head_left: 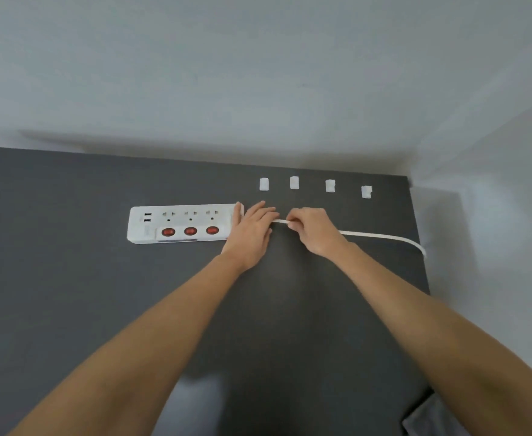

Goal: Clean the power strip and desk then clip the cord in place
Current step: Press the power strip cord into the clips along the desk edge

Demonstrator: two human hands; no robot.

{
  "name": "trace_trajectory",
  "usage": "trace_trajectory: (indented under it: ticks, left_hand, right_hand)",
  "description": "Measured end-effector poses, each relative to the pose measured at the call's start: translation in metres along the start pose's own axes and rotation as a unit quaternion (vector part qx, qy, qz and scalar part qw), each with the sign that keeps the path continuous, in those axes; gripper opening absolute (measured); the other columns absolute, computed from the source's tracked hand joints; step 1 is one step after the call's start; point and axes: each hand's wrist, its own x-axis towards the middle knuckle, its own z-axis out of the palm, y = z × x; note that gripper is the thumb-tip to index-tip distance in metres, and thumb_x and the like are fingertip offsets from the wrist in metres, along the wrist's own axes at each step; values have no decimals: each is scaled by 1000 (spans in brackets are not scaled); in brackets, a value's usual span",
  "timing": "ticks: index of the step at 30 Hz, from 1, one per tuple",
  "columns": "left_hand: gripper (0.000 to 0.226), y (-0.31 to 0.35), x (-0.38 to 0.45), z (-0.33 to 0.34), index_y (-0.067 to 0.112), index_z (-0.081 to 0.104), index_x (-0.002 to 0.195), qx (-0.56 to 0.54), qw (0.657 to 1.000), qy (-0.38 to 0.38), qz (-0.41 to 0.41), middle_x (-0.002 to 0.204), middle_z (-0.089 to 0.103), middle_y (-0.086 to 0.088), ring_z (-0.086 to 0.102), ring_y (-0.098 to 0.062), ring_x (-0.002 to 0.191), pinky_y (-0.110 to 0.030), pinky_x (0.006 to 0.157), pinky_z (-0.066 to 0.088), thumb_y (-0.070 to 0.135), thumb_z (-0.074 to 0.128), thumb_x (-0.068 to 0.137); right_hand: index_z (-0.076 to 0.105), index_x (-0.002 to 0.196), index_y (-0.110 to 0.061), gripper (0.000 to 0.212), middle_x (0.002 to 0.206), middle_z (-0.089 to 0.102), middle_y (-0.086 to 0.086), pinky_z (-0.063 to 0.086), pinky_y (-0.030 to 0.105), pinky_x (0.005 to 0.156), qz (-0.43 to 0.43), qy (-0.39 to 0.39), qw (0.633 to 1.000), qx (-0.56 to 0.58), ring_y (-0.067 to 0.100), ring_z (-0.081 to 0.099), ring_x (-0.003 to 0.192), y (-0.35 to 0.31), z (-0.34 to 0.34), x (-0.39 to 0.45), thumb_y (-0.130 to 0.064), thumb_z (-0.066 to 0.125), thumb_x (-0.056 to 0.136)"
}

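Note:
A white power strip (176, 223) with three red switches lies on the dark grey desk (69, 294). My left hand (252, 234) rests flat over its right end, fingers spread. My right hand (313, 229) pinches the white cord (384, 236) just right of the strip. The cord runs right along the desk and drops over the right edge. Several small white cord clips (264, 184) sit in a row near the desk's back edge, beyond both hands.
A white wall runs behind the desk and along its right side. A grey cloth (428, 416) shows at the bottom right corner, beside the desk's front right end.

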Motion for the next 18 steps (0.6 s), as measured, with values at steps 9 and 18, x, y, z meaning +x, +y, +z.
trace_trajectory:
  ticks: [9,18]
  left_hand:
    - [21,-59,36,-12,15,66,89,34,994,94,-53,83,68,-3,61,-26,89,-41,114,16,30,52,94]
    - [29,-71,67,-5,13,70,77,33,984,161,-62,70,68,-4,63,-25,68,-35,108,23,38,59,87]
  right_hand:
    - [70,96,-7,12,89,72,8,43,22,79,51,118,986,104,20,64,80,-20,4,66,-10,64,86]
    - [75,84,-4,13,69,65,13,41,29,65,-61,0,998,20,27,58,68,-22,-14,110,-13,66,81]
